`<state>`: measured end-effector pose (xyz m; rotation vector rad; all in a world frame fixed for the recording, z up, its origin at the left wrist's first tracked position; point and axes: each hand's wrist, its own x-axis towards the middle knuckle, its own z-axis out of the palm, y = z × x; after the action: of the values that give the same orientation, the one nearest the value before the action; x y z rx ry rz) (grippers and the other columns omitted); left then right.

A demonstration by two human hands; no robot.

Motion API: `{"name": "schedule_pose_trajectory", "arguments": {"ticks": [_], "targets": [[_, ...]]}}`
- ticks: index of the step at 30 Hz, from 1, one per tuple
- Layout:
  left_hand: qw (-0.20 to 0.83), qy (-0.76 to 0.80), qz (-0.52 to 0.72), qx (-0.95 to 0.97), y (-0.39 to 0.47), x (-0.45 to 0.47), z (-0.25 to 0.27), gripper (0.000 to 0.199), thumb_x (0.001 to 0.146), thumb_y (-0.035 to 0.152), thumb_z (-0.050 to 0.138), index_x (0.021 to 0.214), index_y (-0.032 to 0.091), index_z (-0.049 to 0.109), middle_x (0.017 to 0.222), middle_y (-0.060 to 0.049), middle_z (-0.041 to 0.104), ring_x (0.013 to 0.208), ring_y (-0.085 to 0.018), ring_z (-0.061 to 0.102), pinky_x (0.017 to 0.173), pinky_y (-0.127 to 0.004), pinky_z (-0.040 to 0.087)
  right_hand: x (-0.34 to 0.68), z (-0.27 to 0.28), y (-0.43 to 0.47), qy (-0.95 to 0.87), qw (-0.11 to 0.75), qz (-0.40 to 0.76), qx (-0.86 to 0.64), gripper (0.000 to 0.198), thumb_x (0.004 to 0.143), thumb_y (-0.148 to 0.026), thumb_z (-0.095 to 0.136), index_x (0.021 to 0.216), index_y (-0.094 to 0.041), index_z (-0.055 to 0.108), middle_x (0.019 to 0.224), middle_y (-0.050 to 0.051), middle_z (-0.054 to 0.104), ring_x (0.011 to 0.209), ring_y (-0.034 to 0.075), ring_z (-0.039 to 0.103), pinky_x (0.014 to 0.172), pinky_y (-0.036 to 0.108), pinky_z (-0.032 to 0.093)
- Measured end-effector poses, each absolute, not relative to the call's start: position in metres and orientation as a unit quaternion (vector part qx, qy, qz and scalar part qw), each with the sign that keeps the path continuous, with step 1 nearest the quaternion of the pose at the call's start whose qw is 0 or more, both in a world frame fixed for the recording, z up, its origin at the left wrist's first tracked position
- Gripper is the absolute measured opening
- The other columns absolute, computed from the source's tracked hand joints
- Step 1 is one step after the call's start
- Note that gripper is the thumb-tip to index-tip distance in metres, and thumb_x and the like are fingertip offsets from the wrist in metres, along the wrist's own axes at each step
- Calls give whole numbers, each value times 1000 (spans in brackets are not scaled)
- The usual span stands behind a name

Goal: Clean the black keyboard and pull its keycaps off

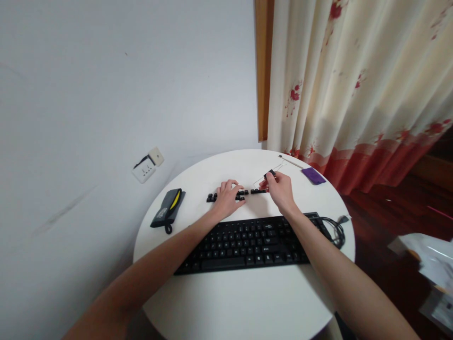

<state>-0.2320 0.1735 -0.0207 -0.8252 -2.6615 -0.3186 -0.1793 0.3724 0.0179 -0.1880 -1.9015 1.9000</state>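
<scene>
My left hand (pixel 227 198) rests on the table behind the keyboard, over a row of loose black keycaps (pixel 211 198). Its fingers are spread, and the thumb and index finger are apart. My right hand (pixel 280 188) is closed on a small tool with a black middle and thin wire loops, which looks like a wire keycap puller (pixel 269 174). Just below that hand lies a longer black keycap piece (pixel 257 191). A black keyboard (pixel 244 243) lies in front, partly hidden by both forearms. Some keycaps are hidden beneath my left hand.
On the round white table (pixel 233 302), a grey pouch (pixel 168 208) with a yellow insert lies left. A coiled black cable (pixel 338 231) sits right of the keyboard. Behind are a thin brush (pixel 290 161) and a purple cloth item (pixel 313 175). Wall and curtain (pixel 318 94) border the table.
</scene>
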Motion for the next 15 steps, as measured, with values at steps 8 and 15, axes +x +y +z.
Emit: {"name": "schedule_pose_trajectory", "arguments": {"ticks": [8,15], "targets": [[177,-941,-104,-269,174,-234,-20,45,78,37,78,119,26,63,131,-8,51,119,-31,43,93,-44,39,-179,19,372,-689,217,688,-69,25,87,-36,52,74,-17,60,67,9,72,56,18,69,53,25,49],[180,-943,-107,-257,173,-234,-24,45,78,37,77,119,26,63,129,-9,51,119,-31,44,95,-44,39,-179,17,371,-703,208,678,-49,26,85,-36,53,71,-16,61,67,8,72,58,17,67,57,27,50]]}}
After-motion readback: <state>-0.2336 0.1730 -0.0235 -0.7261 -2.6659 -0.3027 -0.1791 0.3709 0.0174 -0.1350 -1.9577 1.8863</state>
